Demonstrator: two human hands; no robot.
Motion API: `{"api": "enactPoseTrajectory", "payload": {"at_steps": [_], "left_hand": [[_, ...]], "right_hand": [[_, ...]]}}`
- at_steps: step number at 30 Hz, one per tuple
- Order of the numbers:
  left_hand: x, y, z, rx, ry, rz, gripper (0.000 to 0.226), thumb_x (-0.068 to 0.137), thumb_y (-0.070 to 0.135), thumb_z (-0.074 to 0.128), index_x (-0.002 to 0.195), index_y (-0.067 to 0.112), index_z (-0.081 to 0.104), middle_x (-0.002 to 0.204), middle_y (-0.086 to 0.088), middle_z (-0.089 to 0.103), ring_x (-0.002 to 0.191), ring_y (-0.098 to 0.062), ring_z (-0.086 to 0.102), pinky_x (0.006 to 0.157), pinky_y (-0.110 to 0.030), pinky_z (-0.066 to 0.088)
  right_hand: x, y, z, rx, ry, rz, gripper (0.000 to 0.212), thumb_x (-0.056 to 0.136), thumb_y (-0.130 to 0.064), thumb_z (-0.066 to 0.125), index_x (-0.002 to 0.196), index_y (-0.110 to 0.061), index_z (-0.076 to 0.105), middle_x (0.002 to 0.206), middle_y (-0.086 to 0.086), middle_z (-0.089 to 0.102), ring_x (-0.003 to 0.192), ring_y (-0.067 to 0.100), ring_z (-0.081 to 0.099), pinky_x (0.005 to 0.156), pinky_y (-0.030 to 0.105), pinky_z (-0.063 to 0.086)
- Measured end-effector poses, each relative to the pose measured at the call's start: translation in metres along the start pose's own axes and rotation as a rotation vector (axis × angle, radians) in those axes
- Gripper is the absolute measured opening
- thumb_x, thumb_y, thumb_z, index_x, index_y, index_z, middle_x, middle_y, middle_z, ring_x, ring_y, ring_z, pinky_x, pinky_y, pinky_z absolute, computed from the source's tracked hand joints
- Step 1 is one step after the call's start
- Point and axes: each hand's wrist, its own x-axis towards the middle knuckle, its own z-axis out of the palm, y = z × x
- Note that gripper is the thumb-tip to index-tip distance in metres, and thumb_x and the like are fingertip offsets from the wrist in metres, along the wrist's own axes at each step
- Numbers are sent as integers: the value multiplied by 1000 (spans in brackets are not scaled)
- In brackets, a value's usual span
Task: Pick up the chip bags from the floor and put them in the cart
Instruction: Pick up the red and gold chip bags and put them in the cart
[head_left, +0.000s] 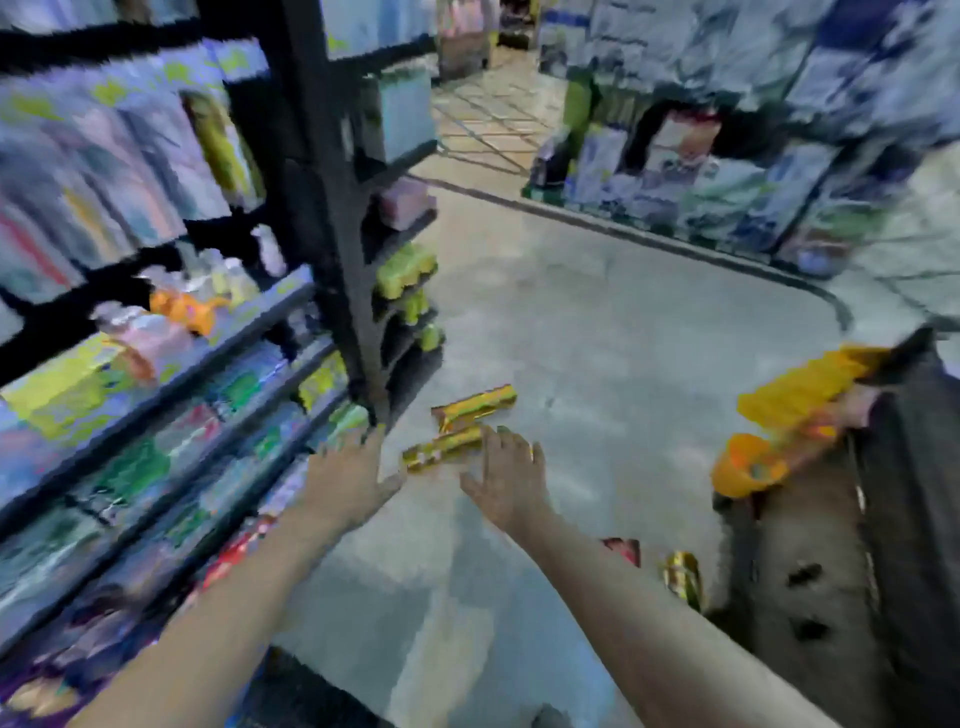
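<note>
Two gold chip bags lie on the grey floor by the foot of the shelf: one farther away (475, 406) and a nearer one (441, 450). My left hand (347, 475) reaches out with fingers spread, just left of the nearer bag and holding nothing. My right hand (506, 470) is open too, its fingertips at the right end of that bag. The dark cart (904, 499) stands at the right with yellow and orange bags (800, 395) in it. Another gold bag (681, 574) and a red one (623, 550) lie on the floor beside the cart. The picture is blurred.
A tall black shelf rack (332, 218) full of packets runs along the left. More stocked shelves (727, 176) line the far side of the aisle. Bare grey floor (597, 322) stretches between them.
</note>
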Motion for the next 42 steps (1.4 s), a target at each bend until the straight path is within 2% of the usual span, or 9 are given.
{"api": "enactPoseTrajectory", "payload": {"at_steps": [2, 5, 10, 14, 19, 22, 33, 37, 42], "left_hand": [[33, 66, 21, 2, -38, 123, 72, 87, 51, 50, 143, 10, 29, 145, -19, 38, 131, -36, 41, 108, -45, 34], [70, 161, 64, 16, -173, 250, 75, 87, 53, 47, 144, 8, 26, 150, -18, 31, 136, -33, 35, 109, -44, 35], [99, 294, 153, 18, -366, 354, 75, 91, 49, 45, 148, 10, 17, 156, -13, 22, 142, -29, 25, 115, -41, 27], [117, 367, 241, -3, -531, 342, 75, 89, 46, 46, 148, 11, 17, 155, -14, 22, 142, -29, 25, 115, -41, 26], [148, 424, 361, -149, -660, 259, 68, 83, 49, 51, 138, 12, 34, 140, -10, 45, 129, -28, 43, 105, -38, 38], [178, 451, 439, -279, -742, 122, 79, 81, 52, 56, 142, 10, 28, 143, -12, 42, 130, -30, 42, 105, -39, 38], [264, 525, 742, -570, -680, -268, 107, 69, 49, 74, 144, 3, 14, 141, -18, 39, 131, -33, 39, 110, -42, 36], [272, 537, 811, -535, -603, -323, 123, 69, 49, 75, 146, 0, -7, 154, -22, 10, 145, -34, 11, 119, -40, 14], [262, 540, 852, -611, -473, -396, 123, 68, 45, 77, 147, 1, -7, 153, -22, 16, 141, -34, 21, 115, -40, 25]], "right_hand": [[-5, 81, 1, 26, -55, 176, 72, 89, -50, 43, 146, -11, 23, 152, 10, 29, 141, 27, 26, 115, 49, 17], [-25, 191, 10, 61, -58, 406, 71, 86, -48, 53, 142, -9, 31, 145, 13, 39, 134, 31, 37, 108, 45, 30], [-58, 340, 48, 113, -162, 740, 76, 87, -54, 49, 147, -14, 24, 149, 8, 36, 139, 26, 31, 113, 45, 23], [-77, 433, 96, 186, -231, 912, 79, 88, -55, 48, 148, -13, 19, 153, 9, 29, 141, 26, 27, 116, 45, 24], [-73, 516, 189, 309, -261, 1082, 84, 85, -54, 56, 149, -14, 19, 153, 8, 30, 141, 26, 29, 114, 43, 29], [-55, 557, 254, 383, -258, 1130, 88, 83, -54, 60, 149, -13, 19, 152, 9, 31, 139, 27, 33, 112, 42, 32], [23, 707, 509, 320, -184, 1110, 104, 73, -59, 66, 150, -18, 9, 152, 9, 27, 137, 27, 35, 105, 45, 42], [24, 743, 573, 279, -152, 1177, 113, 71, -62, 66, 151, -14, 2, 155, 13, 19, 140, 30, 30, 108, 44, 38], [16, 753, 613, 279, -121, 1271, 104, 74, -56, 68, 149, -14, 8, 146, 12, 35, 133, 28, 38, 101, 45, 45]]}}
